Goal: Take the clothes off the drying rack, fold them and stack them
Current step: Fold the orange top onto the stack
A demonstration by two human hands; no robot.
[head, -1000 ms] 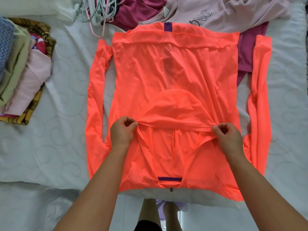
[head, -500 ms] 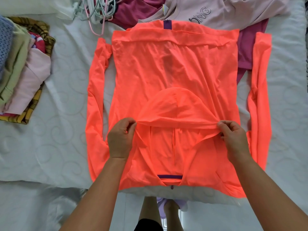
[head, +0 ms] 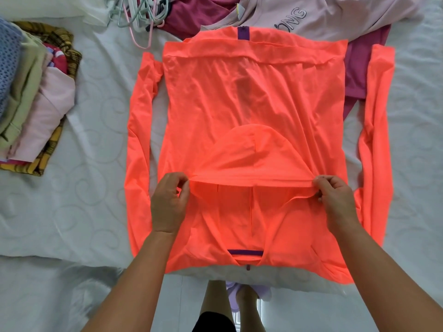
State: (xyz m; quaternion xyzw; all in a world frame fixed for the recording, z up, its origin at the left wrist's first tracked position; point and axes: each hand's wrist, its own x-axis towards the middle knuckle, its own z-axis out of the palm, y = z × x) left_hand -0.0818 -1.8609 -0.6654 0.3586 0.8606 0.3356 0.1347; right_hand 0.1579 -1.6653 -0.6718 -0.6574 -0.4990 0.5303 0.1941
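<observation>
Item: orange jacket, flat on bed. Your left hand and right hand pinch the hood rim. Step: folding. Next: lay hood flat, then sleeves.

- Single head-worn view: looks steeply down over the near edge of the white swirl-quilted bed cover.
- Close range; the spread bright-orange long-sleeved top fills centre frame.

A white bedcover stitched with swirls is covering the whole scene; glossy pale floor is showing at the near edge.
</observation>
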